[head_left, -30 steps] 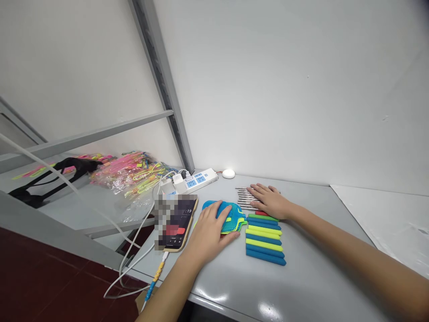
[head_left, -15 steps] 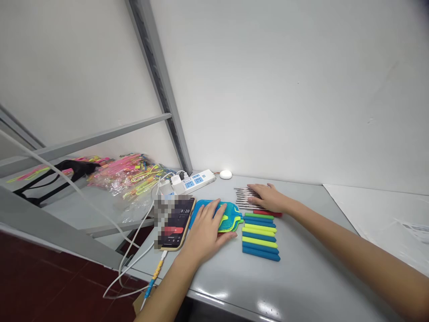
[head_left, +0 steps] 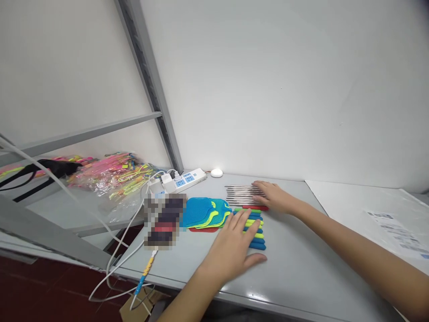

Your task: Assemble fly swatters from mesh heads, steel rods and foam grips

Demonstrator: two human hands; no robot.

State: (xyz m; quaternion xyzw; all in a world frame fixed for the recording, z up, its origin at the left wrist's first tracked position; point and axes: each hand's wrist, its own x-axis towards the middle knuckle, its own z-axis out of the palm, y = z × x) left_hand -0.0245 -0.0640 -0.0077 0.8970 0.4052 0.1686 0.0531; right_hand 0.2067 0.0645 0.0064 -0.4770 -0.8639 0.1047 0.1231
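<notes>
My left hand (head_left: 233, 246) lies over the row of coloured foam-like handles (head_left: 258, 246), fingers spread and palm down. The handles are blue, yellow-green, green and red, side by side; my fingers hide part of them. My right hand (head_left: 275, 197) rests flat at the right ends of several thin metal rods (head_left: 243, 195), its fingers stretched out. A red handle (head_left: 256, 207) lies just below the rods. Left of the handles, blue and yellow-green perforated fly swatter heads (head_left: 199, 211) overlap in a fanned pile, with a red one (head_left: 203, 230) showing underneath.
A phone (head_left: 166, 219), partly blurred out, lies left of the pile with a charging cable (head_left: 145, 270). Behind are a power strip (head_left: 187, 180) and a white round device (head_left: 216, 172). Bagged colourful items (head_left: 107, 174) lie beyond the metal frame (head_left: 147, 80). White sheeting (head_left: 355, 201) covers the right.
My left hand has moved right, off the swatter heads and onto the handles. The heads now lie more fanned out. My right hand stays by the rods; the view has shifted slightly.
</notes>
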